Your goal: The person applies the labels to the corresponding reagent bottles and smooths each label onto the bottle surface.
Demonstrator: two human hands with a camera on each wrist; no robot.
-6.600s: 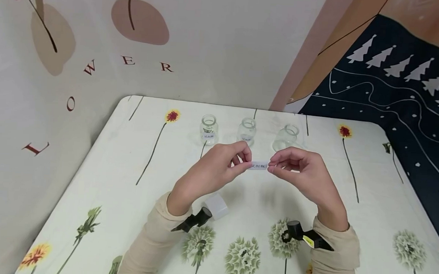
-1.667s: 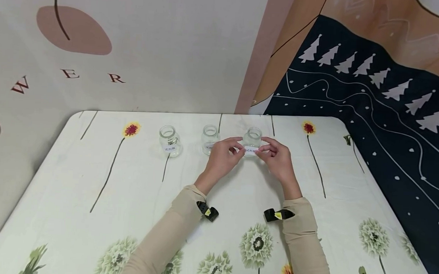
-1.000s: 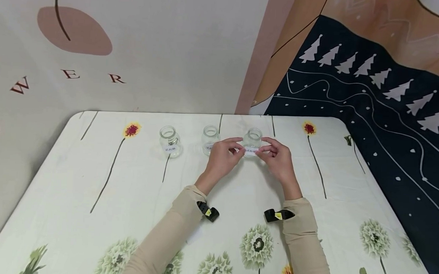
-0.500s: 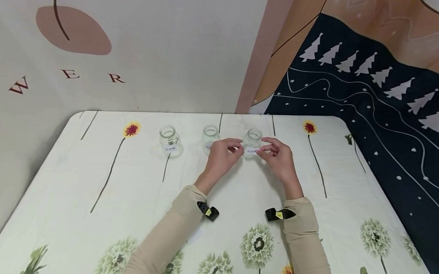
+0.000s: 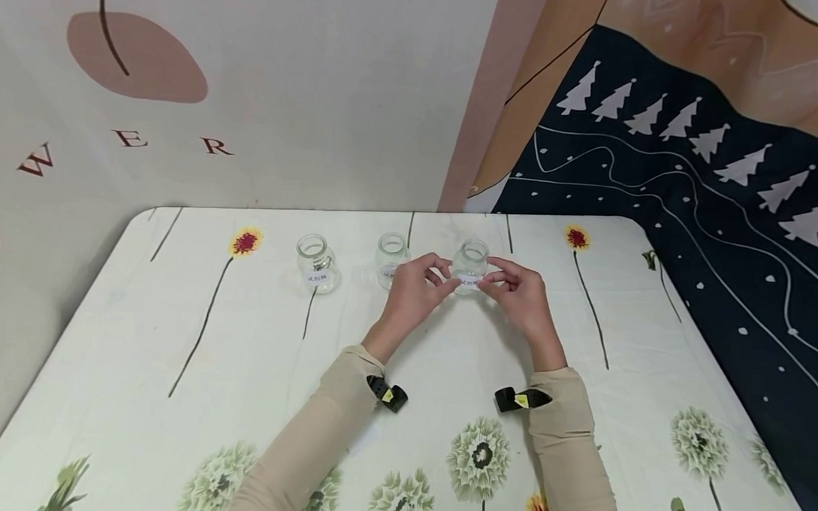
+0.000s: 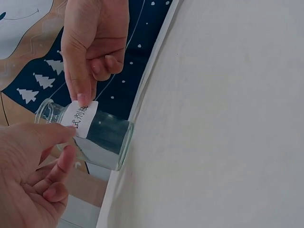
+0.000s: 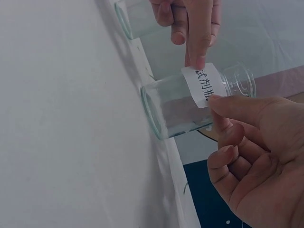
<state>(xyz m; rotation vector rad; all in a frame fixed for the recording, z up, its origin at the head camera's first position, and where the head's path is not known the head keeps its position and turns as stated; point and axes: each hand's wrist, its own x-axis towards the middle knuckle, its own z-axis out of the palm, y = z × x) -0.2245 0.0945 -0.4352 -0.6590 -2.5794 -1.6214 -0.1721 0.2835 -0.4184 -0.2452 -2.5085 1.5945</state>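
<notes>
A clear glass jar (image 5: 471, 258) stands upright at the back of the table, with a white paper label (image 5: 469, 282) in dark handwritten characters across its front. My left hand (image 5: 414, 289) holds the label's left end with its thumb, the index finger at the jar's side. At the other end, my right hand (image 5: 519, 293) has its thumb on the label and its index finger by the jar's shoulder. Both wrist views show the thumbs at opposite ends of the label (image 7: 203, 85), which lies against the glass; the other fingers are curled.
Two more open glass jars stand to the left: a middle jar (image 5: 392, 255), partly behind my left hand, and a left jar (image 5: 318, 263) with a label. The flower-print tabletop (image 5: 240, 430) ends at the wall (image 5: 318, 132).
Earlier the label was held in the air between both hands; now it is on the right jar. Over the last half second my left thumb has moved right onto the label's left end.
</notes>
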